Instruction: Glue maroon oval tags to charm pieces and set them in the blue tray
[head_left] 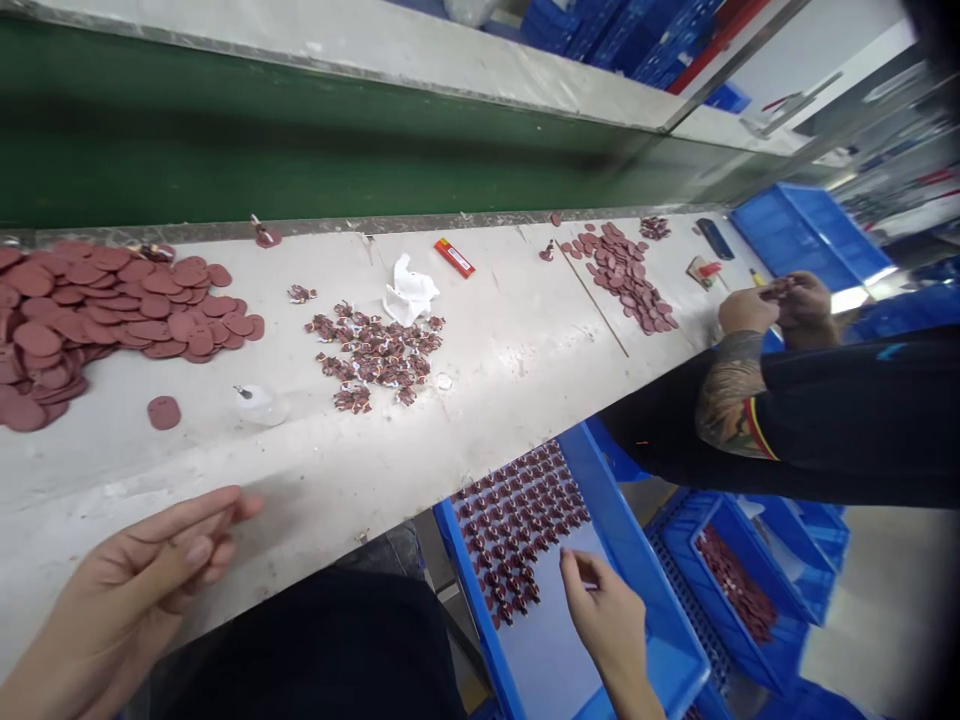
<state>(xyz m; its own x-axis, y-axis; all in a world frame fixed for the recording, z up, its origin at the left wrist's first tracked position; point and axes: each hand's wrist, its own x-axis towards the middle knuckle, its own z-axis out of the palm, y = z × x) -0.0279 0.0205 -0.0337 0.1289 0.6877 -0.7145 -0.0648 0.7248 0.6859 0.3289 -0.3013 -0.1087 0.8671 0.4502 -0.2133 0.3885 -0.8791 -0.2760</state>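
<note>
My left hand [150, 585] is over the table's near edge at the lower left, fingers loosely stretched and nothing visible in them. Beyond it lie a single reddish-brown oval disc [164, 412] and a small clear dish [259, 404] with a dark-tipped thing on it. My right hand [611, 620] hovers at the blue tray [641, 570], thumb and forefinger curled together; whatever they hold, if anything, is hidden. Rows of small dark brown figures on discs [517, 520] stand in the tray on a pale sheet, just beyond my right fingertips.
A big pile of oval discs [112, 310] covers the table's left. Small brown figures [375, 350] lie mid-table beside white crumpled tissue [410, 290] and a red-orange packet [454, 258]. At right, a co-worker's hands [780, 305] work near another disc pile [626, 275]. Blue crates [750, 590] stand below.
</note>
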